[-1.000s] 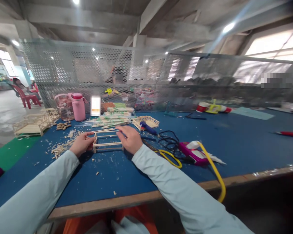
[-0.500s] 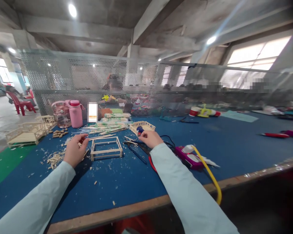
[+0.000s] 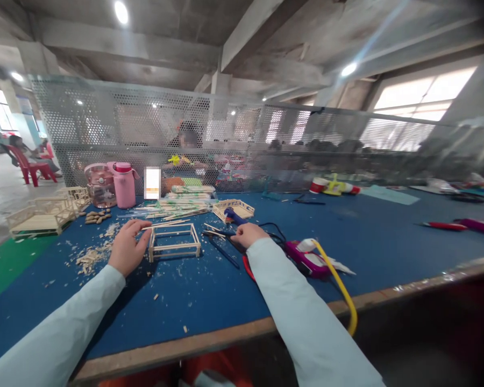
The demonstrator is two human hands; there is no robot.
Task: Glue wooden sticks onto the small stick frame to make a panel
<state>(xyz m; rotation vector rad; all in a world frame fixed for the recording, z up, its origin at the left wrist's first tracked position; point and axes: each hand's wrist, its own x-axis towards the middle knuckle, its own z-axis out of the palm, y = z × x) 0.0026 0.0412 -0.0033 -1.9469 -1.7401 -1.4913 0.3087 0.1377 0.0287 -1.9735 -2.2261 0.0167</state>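
A small box frame of thin wooden sticks [image 3: 173,242] stands on the blue table [image 3: 210,293]. My left hand [image 3: 126,248] rests just left of the frame, fingers curled, thumb and forefinger pinching one end of a loose wooden stick [image 3: 167,223] that lies over the frame's back edge. My right hand [image 3: 247,234] lies to the right of the frame, fingers closed over dark-handled tools [image 3: 221,248] by a black cable; what it grips is hidden. A blue glue gun [image 3: 234,216] lies just beyond it.
Wood chips [image 3: 92,255] litter the table at left. Behind stand a pink bottle [image 3: 123,185], a clear jug [image 3: 98,186], stick piles [image 3: 181,204], a stick tray [image 3: 234,208] and finished stick frames [image 3: 44,215]. A pink tool with yellow hose [image 3: 310,257] lies right. A mesh fence [image 3: 234,140] backs the table.
My right hand left the frame and moved right to the tools by the cable. My left hand let go of the frame's corner and now pinches a loose stick.
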